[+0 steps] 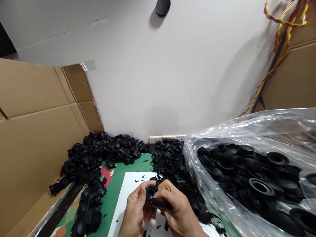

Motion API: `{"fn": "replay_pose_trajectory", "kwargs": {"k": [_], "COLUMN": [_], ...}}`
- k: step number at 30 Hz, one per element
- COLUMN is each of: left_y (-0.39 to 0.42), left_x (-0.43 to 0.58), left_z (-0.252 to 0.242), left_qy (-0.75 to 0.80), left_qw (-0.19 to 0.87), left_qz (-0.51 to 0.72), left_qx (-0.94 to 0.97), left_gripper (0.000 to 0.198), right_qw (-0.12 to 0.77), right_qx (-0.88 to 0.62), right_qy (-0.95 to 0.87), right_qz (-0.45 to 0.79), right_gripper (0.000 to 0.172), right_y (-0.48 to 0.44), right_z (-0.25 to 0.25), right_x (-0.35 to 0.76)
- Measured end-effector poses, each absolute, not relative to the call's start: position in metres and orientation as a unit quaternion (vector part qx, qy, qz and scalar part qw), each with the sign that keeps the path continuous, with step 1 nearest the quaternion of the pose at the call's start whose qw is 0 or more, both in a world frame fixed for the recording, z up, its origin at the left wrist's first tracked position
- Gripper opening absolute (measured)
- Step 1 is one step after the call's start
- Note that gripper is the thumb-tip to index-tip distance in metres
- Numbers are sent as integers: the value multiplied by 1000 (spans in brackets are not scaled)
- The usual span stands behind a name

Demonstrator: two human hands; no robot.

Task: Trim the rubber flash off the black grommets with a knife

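Note:
Over a white board (123,197), my left hand (134,207) pinches a small black rubber bellows (150,191), its round opening turned up. Close beside it, my right hand (179,207) is closed around a thick dark tool (161,203), whose tip meets the rim of the bellows. The tool's kind cannot be made out, since fingers cover much of it. Black rubber scraps (160,227) lie scattered on the board under both hands.
Black rubber bellows are heaped at the left (86,161), beside a cardboard sheet (44,108). Black trimmings (170,161) form a pile behind my hands. A clear plastic bag (197,171) of rubber bellows (247,171) stands at the right. Twisted wires (278,62) hang above it.

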State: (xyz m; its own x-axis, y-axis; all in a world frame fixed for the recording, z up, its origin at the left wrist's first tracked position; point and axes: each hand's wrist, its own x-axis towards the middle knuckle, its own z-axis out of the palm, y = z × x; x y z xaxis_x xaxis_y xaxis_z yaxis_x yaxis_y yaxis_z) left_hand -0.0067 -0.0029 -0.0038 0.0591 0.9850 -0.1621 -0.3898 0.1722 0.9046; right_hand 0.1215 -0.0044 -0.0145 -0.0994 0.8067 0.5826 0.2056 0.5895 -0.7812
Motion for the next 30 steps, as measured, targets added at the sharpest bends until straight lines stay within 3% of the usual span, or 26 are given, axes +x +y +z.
{"fn": "replay_pose_trajectory", "kwargs": {"k": [12,17,23,27,30], "left_y": [-8,-15,-13,-11,-11], "left_x": [-6,-2,-7,-9,-8], "left_z": [-2,6,12,10,8], "left_qy": [415,412,368,372,388], "left_qw": [623,588,651,649,638], "left_qz": [488,545,549,549,550], "left_qx": [449,433,374,372,372], "left_gripper": [54,47,46,49,48], "right_qw": [525,542,593,572,565], "right_qx": [-380,-439,-495,-496,-452], "right_qy": [-505,-444,-340,-434,-583], "right_qz": [569,562,536,488,369], "right_gripper": [8,10,29,36,24], "right_y": [-7,-1,9,4,-2], "right_z": [4,-17,-15,-5,-1], "right_x": [117,113,133,141,138]}}
